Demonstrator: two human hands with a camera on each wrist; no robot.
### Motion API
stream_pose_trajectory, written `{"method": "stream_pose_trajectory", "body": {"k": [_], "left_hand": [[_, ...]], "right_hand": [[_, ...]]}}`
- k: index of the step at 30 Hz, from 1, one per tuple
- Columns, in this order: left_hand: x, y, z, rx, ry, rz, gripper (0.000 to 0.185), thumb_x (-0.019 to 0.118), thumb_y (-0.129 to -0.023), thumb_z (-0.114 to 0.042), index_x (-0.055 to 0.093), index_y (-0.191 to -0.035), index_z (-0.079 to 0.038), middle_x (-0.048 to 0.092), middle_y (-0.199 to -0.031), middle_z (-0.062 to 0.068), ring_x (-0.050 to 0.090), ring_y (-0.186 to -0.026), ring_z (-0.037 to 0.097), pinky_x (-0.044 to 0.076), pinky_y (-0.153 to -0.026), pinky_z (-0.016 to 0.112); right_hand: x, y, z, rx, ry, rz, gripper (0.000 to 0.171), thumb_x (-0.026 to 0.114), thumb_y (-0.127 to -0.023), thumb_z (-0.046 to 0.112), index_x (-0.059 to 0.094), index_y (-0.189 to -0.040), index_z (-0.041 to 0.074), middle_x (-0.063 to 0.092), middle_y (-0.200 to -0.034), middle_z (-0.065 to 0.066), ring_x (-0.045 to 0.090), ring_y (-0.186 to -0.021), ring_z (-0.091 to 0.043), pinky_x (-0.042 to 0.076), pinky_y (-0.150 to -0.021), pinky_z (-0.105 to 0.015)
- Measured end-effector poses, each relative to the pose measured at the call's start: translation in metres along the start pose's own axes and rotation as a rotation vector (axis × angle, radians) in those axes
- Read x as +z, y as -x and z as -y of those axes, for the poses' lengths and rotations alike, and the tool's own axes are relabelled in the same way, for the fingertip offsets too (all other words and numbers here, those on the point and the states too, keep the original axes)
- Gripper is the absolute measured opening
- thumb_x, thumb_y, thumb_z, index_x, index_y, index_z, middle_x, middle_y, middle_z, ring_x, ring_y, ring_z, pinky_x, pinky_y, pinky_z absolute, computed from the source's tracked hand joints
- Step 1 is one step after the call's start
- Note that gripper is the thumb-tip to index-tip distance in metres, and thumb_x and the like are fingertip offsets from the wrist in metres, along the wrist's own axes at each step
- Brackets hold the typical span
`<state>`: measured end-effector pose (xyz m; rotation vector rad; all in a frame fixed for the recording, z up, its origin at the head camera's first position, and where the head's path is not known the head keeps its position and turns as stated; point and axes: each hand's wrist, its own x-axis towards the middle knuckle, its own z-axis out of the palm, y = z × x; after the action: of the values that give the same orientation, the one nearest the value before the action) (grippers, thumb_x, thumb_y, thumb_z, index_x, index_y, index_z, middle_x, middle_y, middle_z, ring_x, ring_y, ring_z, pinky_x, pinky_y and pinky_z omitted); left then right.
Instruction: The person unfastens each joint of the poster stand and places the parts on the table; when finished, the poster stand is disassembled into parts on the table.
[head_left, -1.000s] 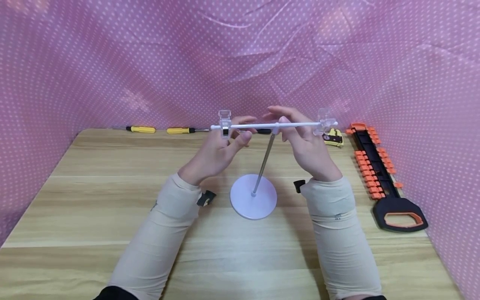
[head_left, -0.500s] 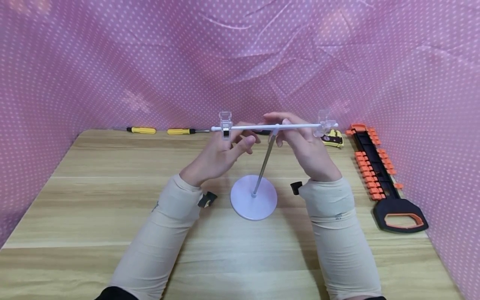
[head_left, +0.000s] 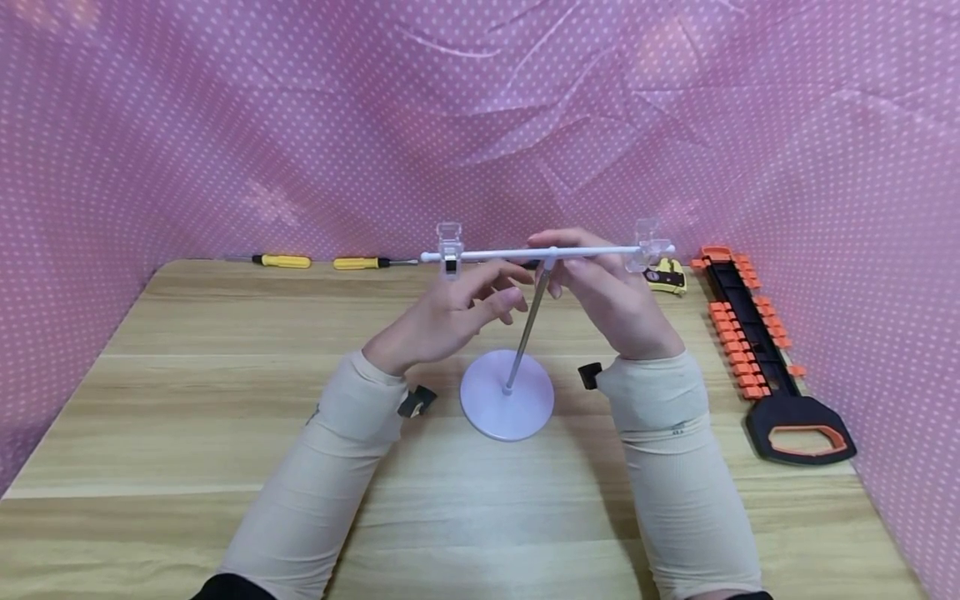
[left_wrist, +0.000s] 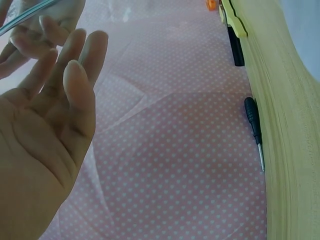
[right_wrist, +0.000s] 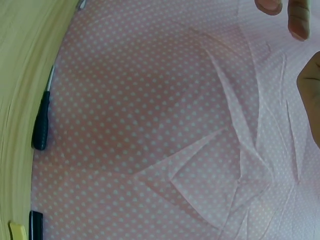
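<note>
A white display stand with a round base (head_left: 507,408) stands on the table, its thin metal pole (head_left: 530,325) rising to a white crossbar (head_left: 502,254). Clear plastic clips sit at the bar's ends, a left clip (head_left: 450,248) and a right clip (head_left: 649,247). My left hand (head_left: 450,312) is under the bar's left half, left of the pole, with loosely bent fingers and nothing in them. To the pole's right, my right hand (head_left: 622,300) is at the bar's middle, thumb just below it and fingers partly hidden behind it. The left wrist view shows the pole crossing over the right hand's fingers.
Two yellow-handled screwdrivers, one left (head_left: 285,261) and one nearer the middle (head_left: 362,262), lie along the back edge. A yellow-and-black tool (head_left: 666,277) and a long black-and-orange holder (head_left: 757,333) lie at right. A black screwdriver (left_wrist: 253,120) lies by the pink dotted cloth (head_left: 375,125).
My left hand has dropped slightly and moved right toward the pole, its fingers coming down below the bar. My right thumb has slipped from over the bar to just under it.
</note>
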<state>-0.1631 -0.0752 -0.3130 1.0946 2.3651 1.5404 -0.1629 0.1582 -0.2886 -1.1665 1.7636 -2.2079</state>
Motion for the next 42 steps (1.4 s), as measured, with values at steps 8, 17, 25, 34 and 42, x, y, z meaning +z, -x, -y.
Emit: {"method": "stream_pose_trajectory", "body": {"k": [8,17,25,34,42], "left_hand": [[0.002,-0.003,0.002,-0.023,0.047,0.067,0.034,0.054,-0.112,-0.028,0.062,-0.141,-0.011,0.070,-0.126,0.003,0.071,-0.101,0.018,0.061,-0.091,0.036],[0.004,-0.003,0.003,-0.018,0.008,0.094,0.032,0.059,-0.110,-0.030,0.067,-0.132,-0.008,0.076,-0.112,0.004,0.071,-0.106,0.022,0.060,-0.090,0.037],[0.007,-0.004,0.005,0.029,0.025,0.116,0.021,0.062,-0.108,-0.017,0.071,-0.126,-0.009,0.075,-0.107,0.001,0.070,-0.096,0.014,0.058,-0.085,0.036],[0.014,-0.008,0.004,0.032,0.008,0.153,0.022,0.056,-0.111,-0.017,0.073,-0.119,-0.008,0.077,-0.117,0.003,0.068,-0.098,0.015,0.055,-0.083,0.034],[0.020,-0.010,0.003,0.038,0.017,0.197,0.025,0.053,-0.112,-0.015,0.074,-0.119,-0.005,0.079,-0.105,0.001,0.074,-0.101,0.013,0.058,-0.092,0.029]], "right_hand": [[0.000,0.001,-0.003,0.044,-0.078,0.025,0.027,0.057,-0.107,0.024,0.072,-0.129,0.024,0.075,-0.121,0.003,0.059,-0.097,-0.015,0.045,-0.084,-0.028],[0.006,0.000,-0.005,0.063,-0.014,0.012,0.027,0.063,-0.107,0.041,0.076,-0.122,0.023,0.076,-0.117,0.001,0.066,-0.104,-0.017,0.049,-0.090,-0.032],[0.007,0.001,-0.006,0.076,0.024,-0.043,0.025,0.068,-0.103,0.042,0.080,-0.116,0.024,0.076,-0.111,0.001,0.063,-0.096,-0.018,0.050,-0.092,-0.034],[0.007,0.000,-0.008,0.073,0.035,-0.087,0.024,0.076,-0.095,0.047,0.081,-0.109,0.028,0.074,-0.104,0.004,0.060,-0.093,-0.015,0.048,-0.088,-0.028],[0.006,0.001,-0.010,0.061,-0.002,-0.081,0.020,0.078,-0.094,0.043,0.081,-0.108,0.028,0.072,-0.098,0.004,0.061,-0.098,-0.015,0.047,-0.089,-0.027]]}}
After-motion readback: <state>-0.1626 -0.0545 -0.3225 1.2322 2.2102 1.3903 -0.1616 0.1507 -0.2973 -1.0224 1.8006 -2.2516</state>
